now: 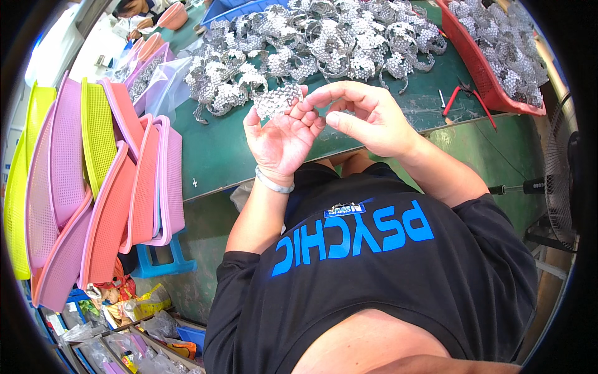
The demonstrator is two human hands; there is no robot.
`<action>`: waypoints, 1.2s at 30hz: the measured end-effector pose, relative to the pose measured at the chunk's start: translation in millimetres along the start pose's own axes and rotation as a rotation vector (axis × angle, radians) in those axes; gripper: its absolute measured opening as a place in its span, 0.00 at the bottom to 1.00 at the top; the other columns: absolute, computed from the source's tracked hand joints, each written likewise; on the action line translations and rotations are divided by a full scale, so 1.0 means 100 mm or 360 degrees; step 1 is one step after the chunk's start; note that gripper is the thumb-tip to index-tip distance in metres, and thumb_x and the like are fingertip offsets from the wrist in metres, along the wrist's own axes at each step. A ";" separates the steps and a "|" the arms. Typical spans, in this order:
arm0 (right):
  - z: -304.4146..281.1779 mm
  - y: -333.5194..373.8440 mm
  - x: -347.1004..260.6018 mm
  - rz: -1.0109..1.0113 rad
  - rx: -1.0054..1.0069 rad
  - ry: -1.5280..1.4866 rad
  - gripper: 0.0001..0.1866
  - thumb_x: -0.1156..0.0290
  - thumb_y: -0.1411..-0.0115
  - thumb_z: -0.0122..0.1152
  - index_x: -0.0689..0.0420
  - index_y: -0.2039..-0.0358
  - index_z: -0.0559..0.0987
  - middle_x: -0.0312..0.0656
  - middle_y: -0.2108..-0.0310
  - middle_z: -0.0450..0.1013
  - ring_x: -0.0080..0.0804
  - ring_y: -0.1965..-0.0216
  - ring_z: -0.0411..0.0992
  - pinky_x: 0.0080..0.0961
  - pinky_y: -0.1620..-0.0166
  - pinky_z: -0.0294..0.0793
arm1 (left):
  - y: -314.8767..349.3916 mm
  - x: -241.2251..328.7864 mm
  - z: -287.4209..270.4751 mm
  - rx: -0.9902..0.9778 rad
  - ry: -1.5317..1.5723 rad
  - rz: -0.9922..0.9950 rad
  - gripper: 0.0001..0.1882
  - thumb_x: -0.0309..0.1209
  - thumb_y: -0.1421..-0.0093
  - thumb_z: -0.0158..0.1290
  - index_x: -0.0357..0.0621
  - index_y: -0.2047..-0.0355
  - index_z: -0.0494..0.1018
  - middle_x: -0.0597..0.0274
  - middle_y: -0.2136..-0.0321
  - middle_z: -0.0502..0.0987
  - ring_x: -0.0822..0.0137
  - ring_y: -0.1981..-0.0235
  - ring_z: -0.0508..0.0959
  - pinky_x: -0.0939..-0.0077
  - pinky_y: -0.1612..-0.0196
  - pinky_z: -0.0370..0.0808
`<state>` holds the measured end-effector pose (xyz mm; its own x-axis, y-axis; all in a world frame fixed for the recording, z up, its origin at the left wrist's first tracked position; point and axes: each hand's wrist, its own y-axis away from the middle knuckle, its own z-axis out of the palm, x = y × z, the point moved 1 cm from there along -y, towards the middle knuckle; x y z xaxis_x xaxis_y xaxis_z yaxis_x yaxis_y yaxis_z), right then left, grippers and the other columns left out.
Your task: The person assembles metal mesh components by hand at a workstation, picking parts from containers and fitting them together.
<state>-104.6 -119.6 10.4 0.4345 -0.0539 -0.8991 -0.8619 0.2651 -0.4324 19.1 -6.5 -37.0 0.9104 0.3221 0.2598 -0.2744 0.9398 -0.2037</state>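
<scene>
My left hand [281,142] is turned palm up, a pale band round its wrist. Between its thumb and fingers it holds a curved silver metal band [277,101] with a honeycomb-like pattern. Close beside it, my right hand [374,118] has bent fingers, the thumb apart from the forefinger; its fingertips reach the fingers of my left hand. I see nothing held in the right hand. Just beyond both hands, a large heap of similar silver bands [324,43] covers the far part of the green table [215,146].
A red basket [479,68] of silver bands stands far right, near red-handled pliers [467,100]. Stacked pink, orange and yellow-green baskets [106,181] rise at the left, by a blue stool [165,258]. A black fan [560,168] is at the right. Another person [140,15] sits far left.
</scene>
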 end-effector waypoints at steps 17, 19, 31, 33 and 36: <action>-0.02 0.01 0.00 0.0027 0.0008 0.0038 0.12 0.78 0.47 0.54 0.62 0.61 0.74 0.37 0.66 0.73 0.18 0.67 0.69 0.15 0.63 0.69 | 0.00 -0.03 0.06 0.0110 -0.0033 -0.0018 0.41 0.57 0.50 0.43 0.32 0.47 0.58 0.49 0.57 0.71 0.62 0.63 0.71 0.64 0.49 0.62; -0.02 0.02 0.01 0.0032 0.0016 0.0021 0.12 0.78 0.47 0.54 0.63 0.60 0.73 0.37 0.66 0.73 0.18 0.67 0.70 0.16 0.63 0.69 | -0.01 -0.03 0.05 0.0087 -0.0009 -0.0031 0.41 0.57 0.50 0.42 0.32 0.47 0.58 0.49 0.57 0.71 0.61 0.63 0.71 0.64 0.49 0.62; -0.04 0.01 0.01 0.0041 0.0031 0.0091 0.12 0.77 0.46 0.54 0.63 0.60 0.73 0.38 0.67 0.74 0.19 0.66 0.71 0.16 0.63 0.70 | -0.01 -0.05 0.06 0.0317 -0.0023 -0.0013 0.40 0.58 0.46 0.36 0.30 0.51 0.62 0.47 0.59 0.72 0.60 0.64 0.72 0.64 0.51 0.64; -0.03 0.01 0.01 0.0039 0.0029 0.0076 0.11 0.77 0.46 0.54 0.63 0.61 0.74 0.37 0.67 0.74 0.19 0.66 0.71 0.15 0.63 0.70 | -0.02 -0.05 0.08 0.0422 -0.0050 -0.0001 0.40 0.58 0.46 0.36 0.29 0.51 0.62 0.47 0.60 0.73 0.60 0.64 0.72 0.64 0.52 0.65; -0.03 0.01 0.02 0.0039 0.0030 0.0085 0.11 0.76 0.46 0.54 0.62 0.61 0.74 0.37 0.67 0.74 0.19 0.66 0.71 0.15 0.64 0.69 | -0.02 -0.05 0.09 0.0457 -0.0060 0.0018 0.39 0.58 0.46 0.36 0.29 0.53 0.63 0.48 0.61 0.73 0.60 0.65 0.72 0.64 0.53 0.65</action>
<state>-105.1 -122.6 8.2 0.3984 -0.0982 -0.9119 -0.8667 0.2852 -0.4094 12.5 -9.1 -29.3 0.8962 0.3315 0.2948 -0.3657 0.9283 0.0677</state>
